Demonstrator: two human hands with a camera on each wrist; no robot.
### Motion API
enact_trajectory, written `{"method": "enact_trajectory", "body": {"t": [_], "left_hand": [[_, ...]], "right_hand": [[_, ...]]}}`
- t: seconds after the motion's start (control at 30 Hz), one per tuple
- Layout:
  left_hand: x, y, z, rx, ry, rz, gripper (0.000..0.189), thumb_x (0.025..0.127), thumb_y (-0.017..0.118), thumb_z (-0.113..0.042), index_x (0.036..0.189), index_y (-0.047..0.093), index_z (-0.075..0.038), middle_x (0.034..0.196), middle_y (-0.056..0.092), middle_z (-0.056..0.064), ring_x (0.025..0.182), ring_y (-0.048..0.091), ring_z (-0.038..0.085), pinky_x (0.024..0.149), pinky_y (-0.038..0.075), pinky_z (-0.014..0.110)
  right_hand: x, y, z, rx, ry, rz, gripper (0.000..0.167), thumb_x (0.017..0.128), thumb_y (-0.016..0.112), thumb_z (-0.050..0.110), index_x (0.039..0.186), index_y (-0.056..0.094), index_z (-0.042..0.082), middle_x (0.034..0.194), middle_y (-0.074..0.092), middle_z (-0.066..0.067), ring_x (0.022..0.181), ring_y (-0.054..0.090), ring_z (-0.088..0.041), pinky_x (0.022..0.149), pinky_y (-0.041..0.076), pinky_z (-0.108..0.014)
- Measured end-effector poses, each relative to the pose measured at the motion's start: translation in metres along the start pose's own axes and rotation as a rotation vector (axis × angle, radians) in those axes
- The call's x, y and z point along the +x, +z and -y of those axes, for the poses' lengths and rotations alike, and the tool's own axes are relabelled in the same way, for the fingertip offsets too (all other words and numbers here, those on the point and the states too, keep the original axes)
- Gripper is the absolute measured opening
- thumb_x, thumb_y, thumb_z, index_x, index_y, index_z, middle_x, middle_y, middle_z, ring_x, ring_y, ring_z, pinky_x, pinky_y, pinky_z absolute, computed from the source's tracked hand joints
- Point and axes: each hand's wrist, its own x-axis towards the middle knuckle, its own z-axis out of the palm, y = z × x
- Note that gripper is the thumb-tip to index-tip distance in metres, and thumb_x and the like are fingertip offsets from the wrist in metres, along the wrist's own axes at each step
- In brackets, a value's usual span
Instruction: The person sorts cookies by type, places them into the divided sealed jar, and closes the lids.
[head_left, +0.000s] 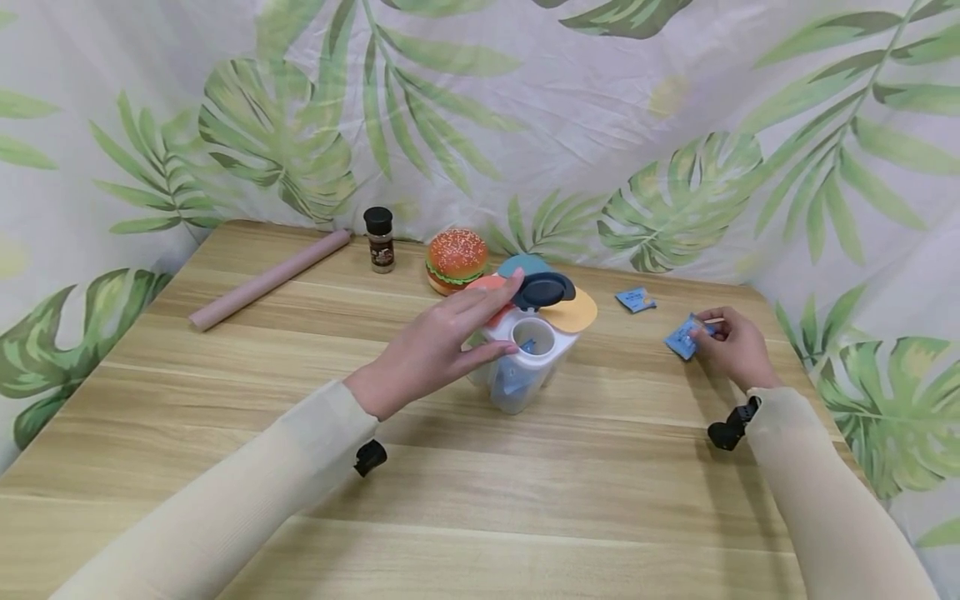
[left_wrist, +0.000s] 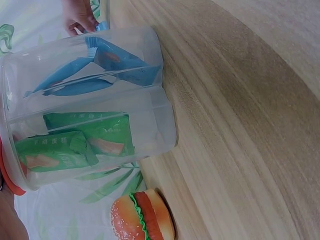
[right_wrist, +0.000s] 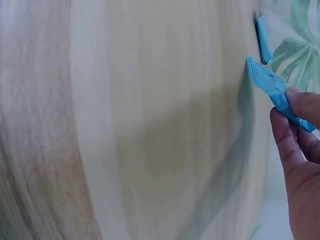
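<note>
A clear container with petal-like coloured lids stands mid-table, its dark lid raised over a round opening. My left hand lies over its top with straight fingers, the index fingertip at the dark lid and the thumb near the rim. In the left wrist view, blue packets and green packets sit in separate compartments. At the right, my right hand pinches a blue packet between thumb and fingers, just above the table. Another blue packet lies farther back, left of that hand.
Behind the container sits a toy hamburger. A spice jar with a black cap stands to its left, and a pink rolling stick lies at the back left. Leaf-patterned cloth hangs behind the wooden table.
</note>
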Motion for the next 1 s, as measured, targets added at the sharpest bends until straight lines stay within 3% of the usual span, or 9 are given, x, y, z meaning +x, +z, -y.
{"method": "enact_trajectory", "body": {"t": [0.13, 0.3, 0.4, 0.53, 0.67, 0.77, 1.0], "left_hand": [[0.0, -0.001, 0.0, 0.004, 0.001, -0.005, 0.084, 0.096, 0.078, -0.028, 0.164, 0.034, -0.01, 0.151, 0.061, 0.011, 0.141, 0.058, 0.024, 0.117, 0.05, 0.042], [0.001, -0.003, 0.001, 0.014, 0.003, 0.0, 0.085, 0.095, 0.079, -0.029, 0.164, 0.034, -0.01, 0.15, 0.062, 0.011, 0.14, 0.059, 0.024, 0.116, 0.051, 0.042], [0.002, -0.003, 0.001, 0.015, 0.0, 0.005, 0.085, 0.095, 0.079, -0.029, 0.165, 0.033, -0.011, 0.15, 0.062, 0.01, 0.14, 0.058, 0.024, 0.116, 0.051, 0.041], [0.0, -0.002, 0.001, 0.013, -0.005, 0.003, 0.086, 0.095, 0.079, -0.03, 0.165, 0.033, -0.011, 0.152, 0.06, 0.01, 0.142, 0.058, 0.025, 0.117, 0.051, 0.042], [-0.001, 0.001, 0.001, 0.014, 0.004, -0.007, 0.087, 0.094, 0.08, -0.03, 0.165, 0.033, -0.01, 0.151, 0.061, 0.011, 0.14, 0.059, 0.025, 0.116, 0.051, 0.042], [-0.001, 0.002, 0.001, 0.017, 0.008, -0.013, 0.087, 0.094, 0.08, -0.029, 0.165, 0.033, -0.01, 0.15, 0.062, 0.012, 0.14, 0.059, 0.025, 0.116, 0.051, 0.042], [-0.001, 0.001, 0.002, 0.029, 0.009, -0.005, 0.087, 0.094, 0.08, -0.029, 0.165, 0.033, -0.01, 0.147, 0.064, 0.011, 0.137, 0.061, 0.024, 0.114, 0.053, 0.042]], "right_hand": [[0.002, -0.001, 0.009, 0.065, -0.058, -0.059, 0.041, 0.106, 0.064, 0.025, 0.134, 0.06, -0.003, 0.115, 0.068, -0.018, 0.083, 0.055, 0.009, 0.066, 0.049, -0.011], [0.003, -0.005, 0.034, 0.159, -0.108, -0.125, 0.045, 0.105, 0.066, 0.027, 0.137, 0.06, -0.003, 0.102, 0.064, 0.013, 0.087, 0.057, 0.01, 0.072, 0.049, -0.006], [-0.001, -0.008, 0.059, 0.217, -0.125, -0.144, 0.047, 0.104, 0.067, 0.028, 0.139, 0.06, -0.002, 0.102, 0.06, 0.023, 0.093, 0.058, 0.009, 0.077, 0.05, -0.003], [-0.012, -0.009, 0.098, 0.319, -0.197, -0.156, 0.04, 0.103, 0.069, 0.022, 0.132, 0.062, -0.003, 0.108, 0.063, 0.025, 0.098, 0.061, 0.008, 0.083, 0.052, -0.002], [-0.024, -0.005, 0.132, 0.533, -0.341, -0.173, 0.019, 0.099, 0.071, 0.004, 0.118, 0.069, 0.001, 0.109, 0.071, 0.018, 0.097, 0.066, 0.003, 0.083, 0.056, -0.006], [-0.034, -0.002, 0.152, 0.649, -0.449, -0.177, 0.021, 0.095, 0.07, -0.007, 0.112, 0.072, 0.006, 0.108, 0.074, 0.011, 0.096, 0.069, 0.0, 0.08, 0.057, -0.009], [-0.057, 0.007, 0.187, 0.664, -0.662, -0.153, 0.021, 0.091, 0.065, -0.021, 0.111, 0.066, -0.017, 0.104, 0.072, 0.004, 0.088, 0.068, -0.004, 0.074, 0.06, -0.013]]}}
